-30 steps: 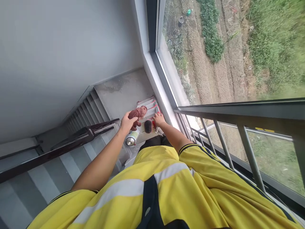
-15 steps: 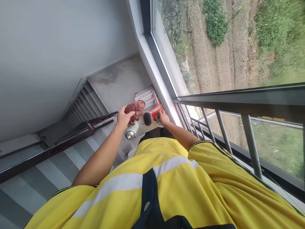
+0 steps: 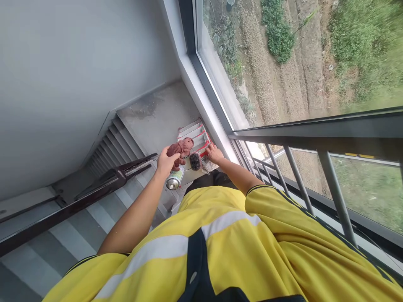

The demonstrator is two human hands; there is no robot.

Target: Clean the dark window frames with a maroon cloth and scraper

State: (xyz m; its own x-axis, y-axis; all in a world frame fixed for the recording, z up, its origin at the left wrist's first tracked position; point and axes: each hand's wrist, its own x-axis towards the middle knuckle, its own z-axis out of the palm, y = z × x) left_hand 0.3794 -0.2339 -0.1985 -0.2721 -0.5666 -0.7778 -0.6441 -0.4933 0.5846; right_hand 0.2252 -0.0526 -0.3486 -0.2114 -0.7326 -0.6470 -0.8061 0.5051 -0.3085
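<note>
In my left hand point(image 3: 165, 161) is a brown plush toy point(image 3: 180, 152), gripped around its body with thumb and fingers. An aerosol can point(image 3: 174, 179) with a pale green label and metal end is just below the toy. My right hand point(image 3: 215, 154) closes at the red handle of a hairbrush point(image 3: 195, 161); its dark bristle pad faces up toward me, and the fingertips are partly hidden. Under that hand lies a crumpled, clear or whitish bundle point(image 3: 209, 166). Behind these things is a pale slatted rack point(image 3: 192, 129) with red edging.
A dark handrail point(image 3: 118, 178) runs along my left, above striped stairs point(image 3: 103, 209). More steps point(image 3: 121, 140) descend beyond the grey landing point(image 3: 166, 102). To my right are a large window point(image 3: 270, 75) and metal railing bars point(image 3: 299, 180).
The view has shifted slightly. By my right hand, the broad red area has shrunk to a narrow handle, and the whitish bundle shows more. My left hand still holds the plush toy.
</note>
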